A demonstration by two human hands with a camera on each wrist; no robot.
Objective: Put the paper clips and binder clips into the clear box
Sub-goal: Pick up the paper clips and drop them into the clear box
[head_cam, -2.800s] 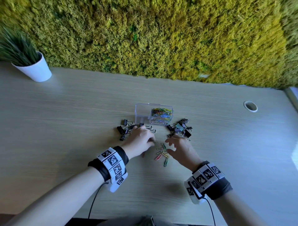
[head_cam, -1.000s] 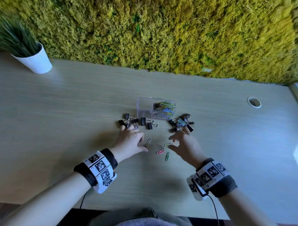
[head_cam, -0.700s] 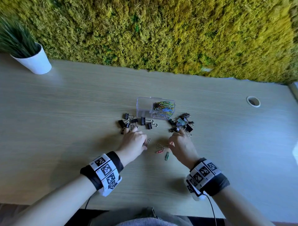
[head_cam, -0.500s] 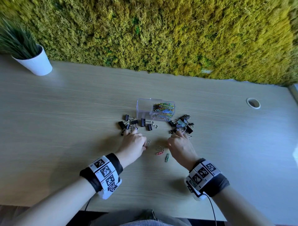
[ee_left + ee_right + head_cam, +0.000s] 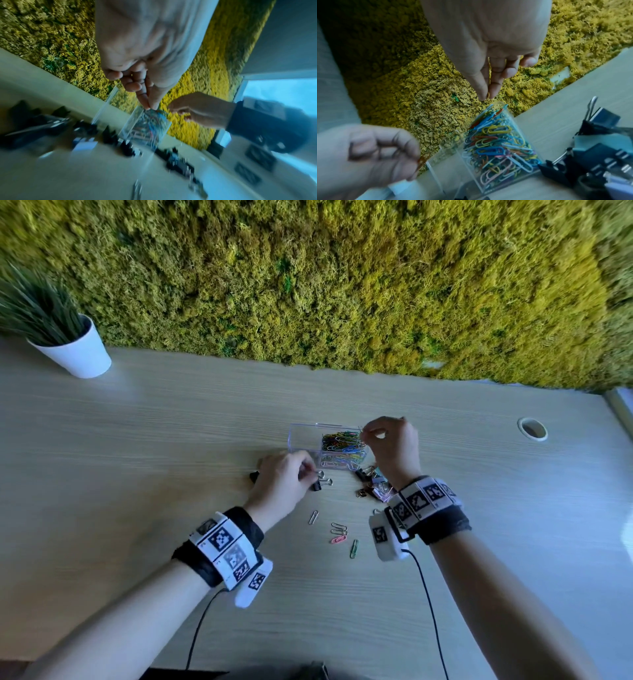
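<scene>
The clear box (image 5: 305, 440) stands mid-table, its right half full of coloured paper clips (image 5: 496, 142). My right hand (image 5: 364, 435) hovers over the box's right end, thumb and forefinger pinching a yellow paper clip (image 5: 488, 95). My left hand (image 5: 308, 471) is in front of the box's left half and pinches an orange paper clip (image 5: 421, 161). Several loose paper clips (image 5: 339, 534) lie on the table nearer to me. Black binder clips lie left of the box (image 5: 322, 483), partly under my left hand, and in a pile (image 5: 375, 486) under my right wrist.
A white pot with a plant (image 5: 77, 350) stands at the far left of the wooden table (image 5: 171, 440). A moss wall (image 5: 325, 285) runs along the back edge. A round cable hole (image 5: 532, 429) is at the far right.
Both hands have lifted off the loose clips near me and moved forward. The right hand rose to the box's right end with a clip; the left came to the box's front.
</scene>
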